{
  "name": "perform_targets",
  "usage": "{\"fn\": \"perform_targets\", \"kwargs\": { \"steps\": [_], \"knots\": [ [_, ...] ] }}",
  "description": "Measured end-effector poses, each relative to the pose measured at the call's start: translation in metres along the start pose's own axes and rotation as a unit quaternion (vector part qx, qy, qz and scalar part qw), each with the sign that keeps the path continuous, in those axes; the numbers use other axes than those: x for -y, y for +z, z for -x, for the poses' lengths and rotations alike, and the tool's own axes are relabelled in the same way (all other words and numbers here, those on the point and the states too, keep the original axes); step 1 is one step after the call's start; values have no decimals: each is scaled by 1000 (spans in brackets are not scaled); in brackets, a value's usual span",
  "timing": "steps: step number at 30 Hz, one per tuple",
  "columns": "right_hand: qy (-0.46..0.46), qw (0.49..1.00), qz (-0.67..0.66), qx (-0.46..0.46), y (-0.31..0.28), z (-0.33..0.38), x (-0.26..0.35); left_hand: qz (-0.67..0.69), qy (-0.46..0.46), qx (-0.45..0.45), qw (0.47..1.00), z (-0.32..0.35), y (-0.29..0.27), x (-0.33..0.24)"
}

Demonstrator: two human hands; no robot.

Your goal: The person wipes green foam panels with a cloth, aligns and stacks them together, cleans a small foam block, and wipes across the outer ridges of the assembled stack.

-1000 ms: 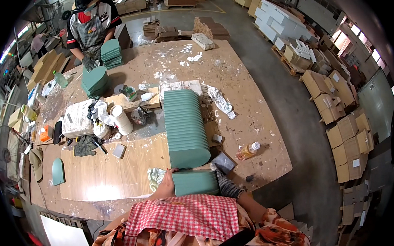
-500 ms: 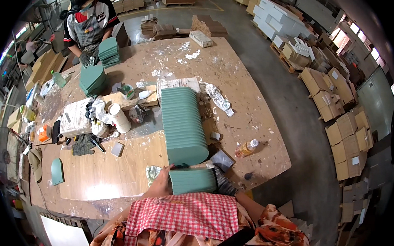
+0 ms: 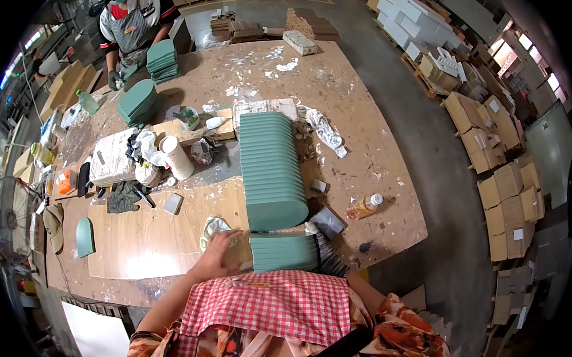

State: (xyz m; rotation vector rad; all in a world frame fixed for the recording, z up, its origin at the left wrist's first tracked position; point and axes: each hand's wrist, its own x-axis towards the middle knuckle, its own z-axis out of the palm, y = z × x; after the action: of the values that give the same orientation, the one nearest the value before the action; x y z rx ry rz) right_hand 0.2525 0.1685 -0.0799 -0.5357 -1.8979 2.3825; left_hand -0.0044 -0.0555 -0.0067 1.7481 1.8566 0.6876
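Note:
My bare left hand (image 3: 219,251) lies over the lower edge of a crumpled white-and-green cloth (image 3: 212,227), its fingers stretched out. To its right, a short row of green round-ended panels (image 3: 283,252) rests against the near table edge by my checked apron. My right hand (image 3: 328,255), in a dark striped glove with pale fingertips, is against the right end of this row; its fingers are mostly hidden. Just beyond stands a long row of similar green panels (image 3: 275,171), leaning on one another, with one rounded face toward me.
A grey sanding block (image 3: 327,223) and a capped bottle (image 3: 364,206) stand right of the rows. Leftward are a loose green panel (image 3: 85,237), a dark glove (image 3: 124,198) and a white cylinder (image 3: 176,158). Across the table, a gloved co-worker (image 3: 136,28) stands by green stacks (image 3: 138,102).
My left hand has moved left, off the short row's end and onto the cloth, which has shifted slightly left. My right hand stays by the row. The co-worker's hands have shifted.

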Motion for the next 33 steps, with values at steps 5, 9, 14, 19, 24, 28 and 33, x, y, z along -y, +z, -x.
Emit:
{"fn": "perform_targets", "kwargs": {
  "steps": [5,9,14,19,24,28,33],
  "knots": [
    [0,999,-31,34,4,-5,1,91,-7,41,995,-17,45,1],
    [-20,998,-45,-51,21,2,16,189,-33,-21,981,-19,74,10],
    [-99,947,271,-141,20,34,47,302,-29,-29,952,-23,59,13],
    [-29,981,170,-93,14,17,61,350,-168,-44,920,-17,32,-19],
    [70,986,23,-149,15,29,24,527,-246,-21,813,-21,38,-43],
    [90,985,-5,-149,18,41,-10,640,-370,-14,673,-9,51,-53],
    [-84,977,168,-100,-13,9,-79,651,-453,-36,609,-18,39,-72]
  ]
}}
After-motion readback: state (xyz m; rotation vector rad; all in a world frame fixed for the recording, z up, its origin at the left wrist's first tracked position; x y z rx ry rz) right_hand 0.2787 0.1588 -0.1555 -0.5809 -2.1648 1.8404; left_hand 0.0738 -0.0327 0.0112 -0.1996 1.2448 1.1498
